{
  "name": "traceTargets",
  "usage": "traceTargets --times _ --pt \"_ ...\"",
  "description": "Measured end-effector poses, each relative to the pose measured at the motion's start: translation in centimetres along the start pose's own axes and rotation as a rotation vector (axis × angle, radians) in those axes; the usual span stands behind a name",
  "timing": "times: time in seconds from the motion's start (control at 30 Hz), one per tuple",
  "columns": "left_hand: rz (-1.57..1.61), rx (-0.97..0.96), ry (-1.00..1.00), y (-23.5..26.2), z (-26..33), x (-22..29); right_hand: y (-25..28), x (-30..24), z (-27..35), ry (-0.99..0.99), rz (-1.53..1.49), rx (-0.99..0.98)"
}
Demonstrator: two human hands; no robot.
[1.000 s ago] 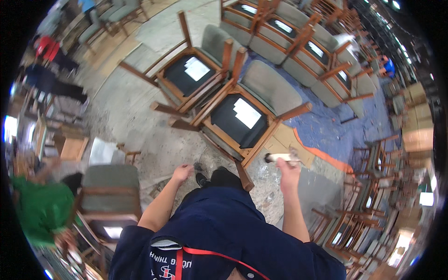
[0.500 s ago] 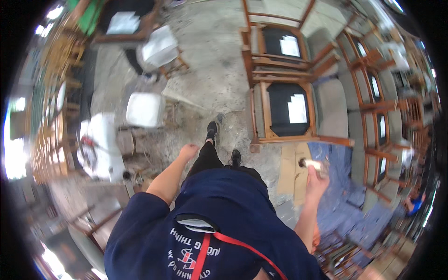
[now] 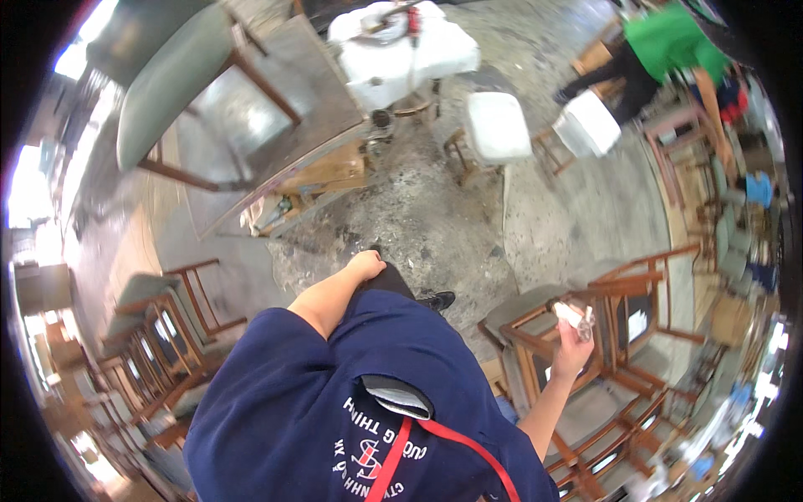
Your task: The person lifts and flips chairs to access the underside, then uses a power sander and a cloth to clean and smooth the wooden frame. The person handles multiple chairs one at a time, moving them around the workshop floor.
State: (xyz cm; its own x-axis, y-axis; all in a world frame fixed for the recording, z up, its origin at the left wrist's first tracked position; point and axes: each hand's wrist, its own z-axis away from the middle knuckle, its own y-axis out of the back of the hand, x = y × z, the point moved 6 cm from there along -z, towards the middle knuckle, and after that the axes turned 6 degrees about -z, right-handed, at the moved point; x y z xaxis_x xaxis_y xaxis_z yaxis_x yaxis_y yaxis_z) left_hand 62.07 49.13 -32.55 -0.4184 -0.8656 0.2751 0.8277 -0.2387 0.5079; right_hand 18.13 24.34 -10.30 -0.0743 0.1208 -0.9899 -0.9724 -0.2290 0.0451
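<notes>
My right hand [image 3: 572, 350] is raised at the right side, its fingers wrapped round a small whitish object [image 3: 570, 315] with a see-through, shiny part beside it. Its exact kind is too blurred to make out. Beneath this hand, and apart from it, are wooden chairs [image 3: 535, 311] with grey-green padding. Close to my dark trousers, my left hand [image 3: 366, 264] hangs with its fingers curled in, and nothing shows in it.
A worktable [image 3: 314, 58] carries an upturned padded chair [image 3: 180, 88] at the upper left. Ahead stand a white-covered table [image 3: 456, 50] with a red-handled tool, and white-topped stools [image 3: 498, 125]. A person in green [image 3: 673, 42] works at the upper right. More chairs [image 3: 159, 326] stand left.
My view and body have turned left, bringing the worktable and white-covered table ahead. The stacked chairs now lie lower right. My right hand still holds the whitish object; my left stays near my leg.
</notes>
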Motion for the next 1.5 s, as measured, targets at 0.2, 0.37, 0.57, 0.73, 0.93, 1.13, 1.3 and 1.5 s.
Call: traceTargets --times 0.2,0.37,0.57,0.73,0.93,1.13,1.3,1.5 --pt "0.265 0.143 -0.026 2.9 2.3 -13.0 -24.6 1.0 -3.1 -0.020 -0.047 -0.431" --pt "0.978 0.181 0.111 9.9 4.0 -26.9 -43.3 7.1 -1.0 -0.196 -0.288 -0.639" --pt "1.121 0.453 0.619 12.5 11.1 -38.8 -59.5 10.1 -5.0 -0.589 -0.549 -0.705" --pt "0.682 0.657 0.440 9.1 16.6 -30.8 -61.6 16.5 -19.0 -0.245 0.081 -0.419" --pt "0.729 0.123 0.642 2.9 19.8 -24.5 -68.9 18.7 -25.7 0.044 0.490 -0.444" --pt "0.723 0.257 0.738 12.0 11.4 -27.7 -72.0 20.5 -26.2 0.102 0.804 -0.644" --pt "1.284 0.658 0.512 21.9 3.0 -27.8 -72.6 21.0 -26.1 0.291 0.808 -0.667" --pt "0.987 0.401 0.051 22.5 -1.5 -17.8 -71.8 21.6 -26.7 0.220 0.864 -0.602"
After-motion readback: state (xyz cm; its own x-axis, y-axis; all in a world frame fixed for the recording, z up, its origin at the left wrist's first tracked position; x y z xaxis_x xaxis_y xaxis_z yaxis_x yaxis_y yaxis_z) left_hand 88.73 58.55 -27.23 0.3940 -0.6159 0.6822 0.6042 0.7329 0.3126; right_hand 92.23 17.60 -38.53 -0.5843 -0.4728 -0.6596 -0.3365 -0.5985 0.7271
